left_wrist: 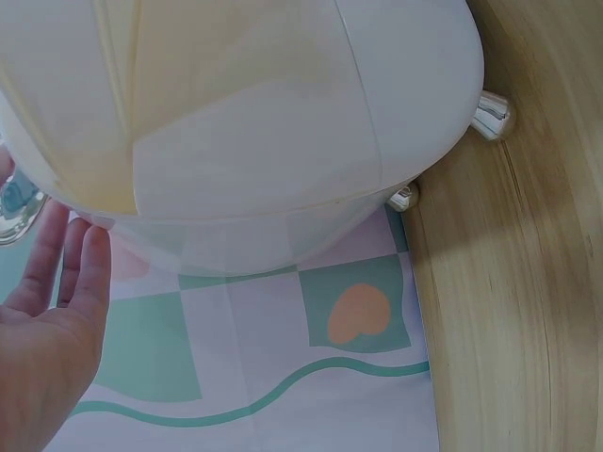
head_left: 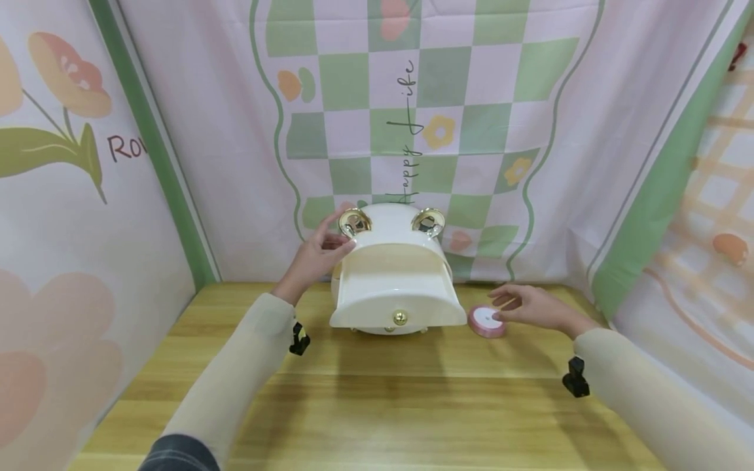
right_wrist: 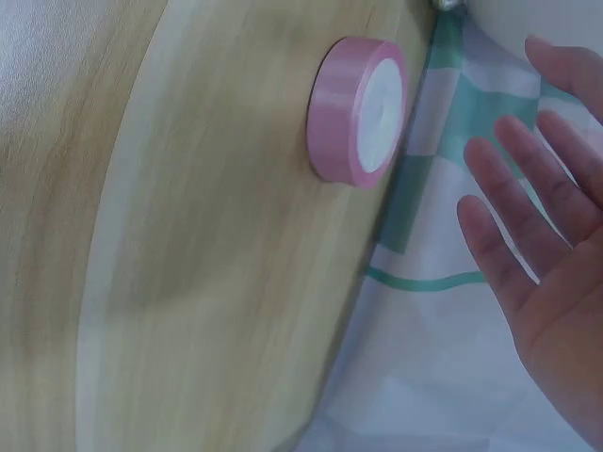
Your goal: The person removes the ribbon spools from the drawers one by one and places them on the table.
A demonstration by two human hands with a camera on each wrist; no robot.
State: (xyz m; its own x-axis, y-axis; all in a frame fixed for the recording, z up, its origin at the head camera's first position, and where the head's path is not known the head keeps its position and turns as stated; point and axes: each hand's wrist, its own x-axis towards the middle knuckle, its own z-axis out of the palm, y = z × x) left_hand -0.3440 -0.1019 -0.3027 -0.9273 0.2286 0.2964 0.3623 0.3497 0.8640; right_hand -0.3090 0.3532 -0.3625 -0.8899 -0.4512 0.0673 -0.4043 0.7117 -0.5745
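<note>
A white storage box (head_left: 393, 222) with two gold-rimmed, ear-like ornaments stands at the back of the table, its front drawer (head_left: 371, 307) pulled out. My left hand (head_left: 318, 258) rests against the box's upper left side, thumb toward the front and fingers behind, below the left ornament (head_left: 355, 223). In the left wrist view, the left fingers (left_wrist: 89, 268) are fairly straight along the box's edge. To the right of the box lies a roll of pink ribbon (head_left: 487, 322) with a white side. My right hand (head_left: 533, 306) hovers just over it, fingers spread and holding nothing in the right wrist view.
A wooden table (head_left: 389, 405) carries the box and the ribbon roll. Behind it hangs a printed cloth (head_left: 347, 78) with green checks, close to the box's back. A round gold knob (head_left: 400, 318) sits on the drawer front. Small shiny feet (left_wrist: 492, 116) support the box.
</note>
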